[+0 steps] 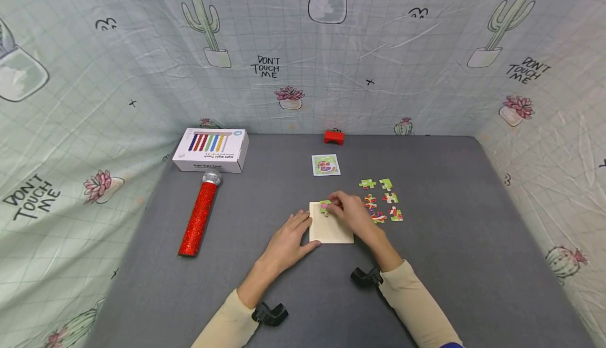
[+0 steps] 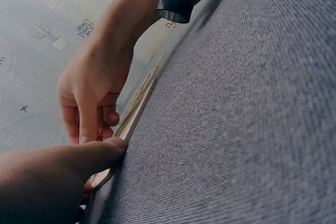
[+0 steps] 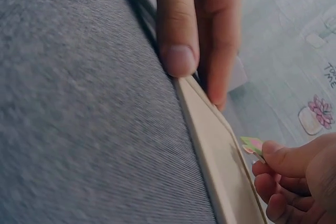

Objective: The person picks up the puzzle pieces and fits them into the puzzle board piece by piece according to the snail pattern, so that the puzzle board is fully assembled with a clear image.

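Note:
A shallow square wooden puzzle tray (image 1: 331,231) lies on the table between the two hands. My left hand (image 1: 286,241) rests against its left side, fingers stretched along that edge and thumb (image 3: 181,59) at the near edge. Between thumb and fingers of my right hand (image 1: 351,213) is a green-and-pink puzzle piece (image 1: 324,207). That piece is over the tray's upper left part, its edge poking out past the fingertips in the right wrist view. To the right of this hand are several loose puzzle pieces (image 1: 390,197), some partly hidden by it.
Beyond the tray lies a small picture card (image 1: 325,165), with a red arch-shaped block (image 1: 334,137) behind it. At the left are a white box (image 1: 211,150) with coloured bars printed on it and a red glittery microphone (image 1: 200,216). A printed cloth (image 1: 293,38) hangs behind the grey table.

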